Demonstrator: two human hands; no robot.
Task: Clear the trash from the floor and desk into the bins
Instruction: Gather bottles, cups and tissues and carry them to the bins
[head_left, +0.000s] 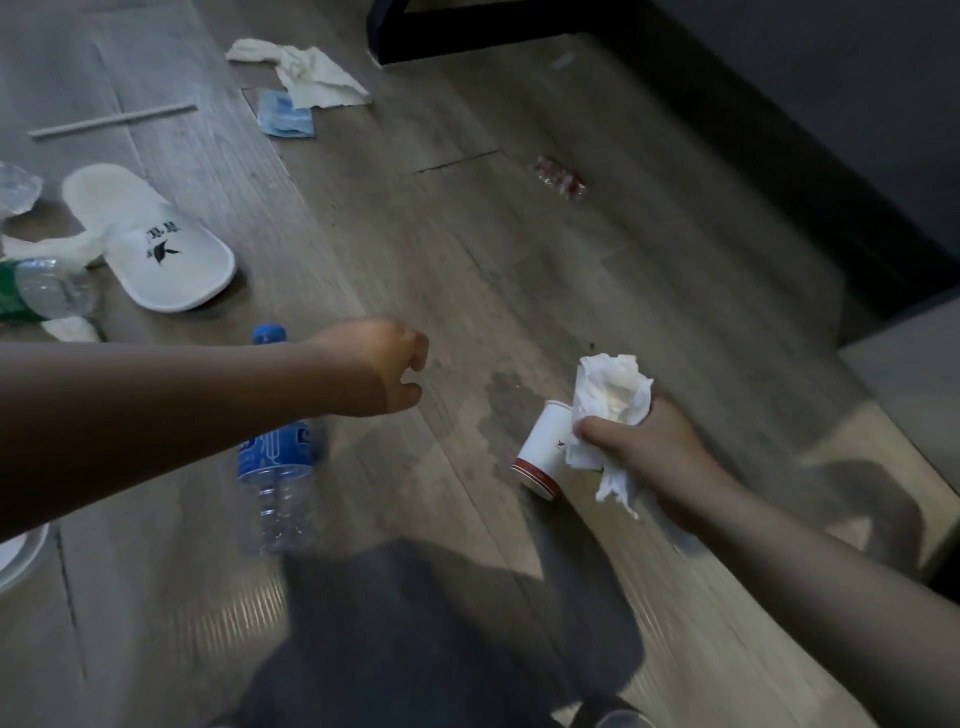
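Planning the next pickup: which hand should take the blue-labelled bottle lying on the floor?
Left. The left hand holds nothing and the bottle lies just under its forearm; the right hand grips a crumpled tissue beside a paper cup.

This looks like a hotel guest room. The plainest sign is the white disposable slipper (150, 244), thin-soled with a dark printed logo on its upper, lying on the grey wood-look plank floor (467, 249). Well to the right of the slipper and nearer the camera is a white paper cup (540, 452) with a red band and a small dark mark, too small to read; a tissue wad (613, 395) touches it. Beyond the slipper to the right stands a dark furniture base (467, 36). Guest litter lies round the slipper: a green-labelled bottle (41, 291) just left of it, a blue-labelled bottle (275, 467) nearer the camera, and a straw (111, 120) and a blue face mask (283, 117) beyond it
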